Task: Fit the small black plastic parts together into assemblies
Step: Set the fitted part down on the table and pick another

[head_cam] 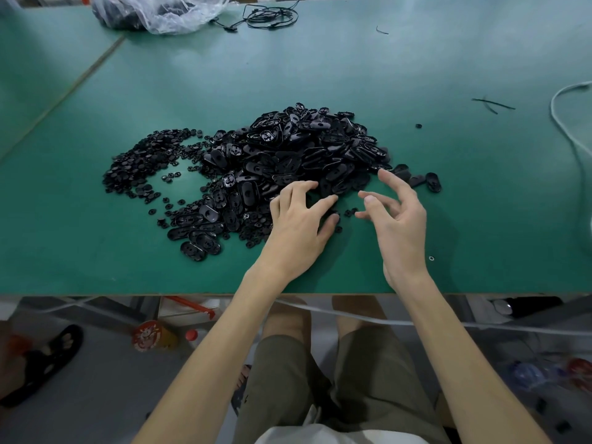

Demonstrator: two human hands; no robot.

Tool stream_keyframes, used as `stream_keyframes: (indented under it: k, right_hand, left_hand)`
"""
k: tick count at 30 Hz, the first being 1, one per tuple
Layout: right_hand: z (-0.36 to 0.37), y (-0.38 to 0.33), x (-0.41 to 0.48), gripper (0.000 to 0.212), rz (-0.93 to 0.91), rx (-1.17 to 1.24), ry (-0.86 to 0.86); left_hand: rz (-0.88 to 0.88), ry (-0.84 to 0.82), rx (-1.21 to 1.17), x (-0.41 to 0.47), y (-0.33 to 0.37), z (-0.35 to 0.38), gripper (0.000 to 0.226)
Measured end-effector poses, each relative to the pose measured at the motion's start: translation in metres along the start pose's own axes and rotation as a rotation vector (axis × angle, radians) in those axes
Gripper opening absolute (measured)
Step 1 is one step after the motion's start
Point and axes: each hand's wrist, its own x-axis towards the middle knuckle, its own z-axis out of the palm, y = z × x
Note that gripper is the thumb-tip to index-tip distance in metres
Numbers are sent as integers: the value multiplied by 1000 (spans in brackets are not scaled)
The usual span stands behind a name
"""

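Head view: black parts pile at left fingers

I note a green table. A heap of oval black parts lies just beyond my left hand, with small round parts left of it. A plastic bag and a black cable lie far beyond. A white cord lies well right of my right hand.
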Motion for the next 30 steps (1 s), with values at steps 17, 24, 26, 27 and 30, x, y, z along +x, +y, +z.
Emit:
stream_keyframes:
  k: [17, 24, 26, 27, 30]
  right_hand:
    - [3, -1, -3, 24, -119, -516, -242]
    - [8, -1, -5, 24, -127, -660, -306]
    - [8, -2, -5, 19, -129, -647, -295]
    - [8, -3, -5, 15, -130, -640, -288]
    - [9, -5, -5, 7, -120, -623, -278]
  left_hand:
    - [-23, 154, -227, 0, 0, -8, 28]
    - [-154, 364, -482, 0, -5, -18, 18]
    - [-153, 373, -495, 0, -4, -18, 15]
    - [-148, 376, -497, -1, -4, -18, 15]
    - [-139, 389, -515, -1, -3, -19, 15]
